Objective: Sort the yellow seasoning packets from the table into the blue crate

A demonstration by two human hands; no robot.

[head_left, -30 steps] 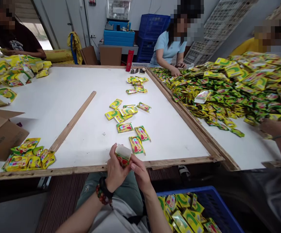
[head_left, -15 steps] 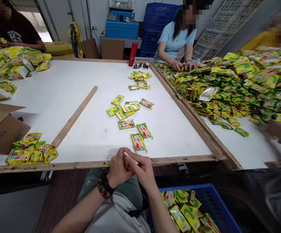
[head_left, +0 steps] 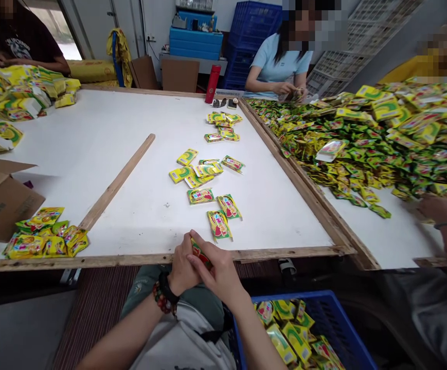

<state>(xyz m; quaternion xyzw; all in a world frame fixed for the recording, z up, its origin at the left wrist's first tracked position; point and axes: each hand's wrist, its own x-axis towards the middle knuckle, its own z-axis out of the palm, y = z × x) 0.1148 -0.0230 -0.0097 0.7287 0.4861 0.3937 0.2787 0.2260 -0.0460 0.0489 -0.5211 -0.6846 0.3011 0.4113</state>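
Both my hands meet at the table's front edge around one small candy box (head_left: 201, 255), yellow and green with red print. My left hand (head_left: 184, 267) wraps its left side, and my right hand (head_left: 217, 264) grips it from the right with the thumb across it. Fingers cover most of the box. Just beyond my hands, two similar boxes (head_left: 219, 225) lie face up with end flaps sticking out. Farther on, several more boxes (head_left: 196, 174) lie loosely grouped on the white table (head_left: 154, 205).
A blue crate (head_left: 349, 329) of filled boxes stands low at my right. Sachets (head_left: 48, 239) and a cardboard carton (head_left: 7, 205) are at left, beside a wooden strip (head_left: 119, 180). Past a wooden divider (head_left: 296, 174) rises a sachet heap (head_left: 346, 149). Co-workers sit around.
My right fingers have closed farther over the box, which is turned and more hidden. The co-worker in light blue has lifted both hands from the heap, holding something small.
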